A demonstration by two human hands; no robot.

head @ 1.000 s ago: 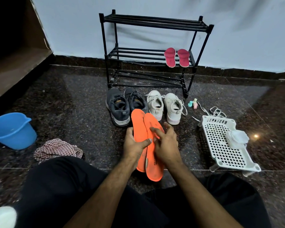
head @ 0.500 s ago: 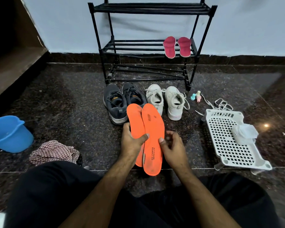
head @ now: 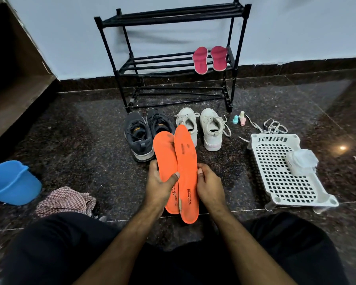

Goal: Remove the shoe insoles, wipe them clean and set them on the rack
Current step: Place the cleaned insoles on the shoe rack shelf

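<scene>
Two orange insoles lie side by side in my hands above the floor. My left hand (head: 159, 187) grips the left orange insole (head: 164, 155), thumb across its top. My right hand (head: 209, 186) holds the right orange insole (head: 186, 159) by its right edge. Behind them stand a pair of dark grey shoes (head: 139, 136) and a pair of white shoes (head: 211, 128). Two pink insoles (head: 210, 58) rest on the middle shelf of the black rack (head: 173, 64), at its right end.
A checked cloth (head: 65, 200) lies on the dark floor at my left, beside a blue tub (head: 10, 183). At the right sit a white perforated tray (head: 284, 177) with a clear packet, loose laces (head: 273, 126) and small pastel bottles (head: 239, 119). My dark-trousered legs fill the bottom.
The two orange insoles now lie flatter and more side by side. My right hand slid from on top of the right insole to its right edge. The view tilted and came closer.
</scene>
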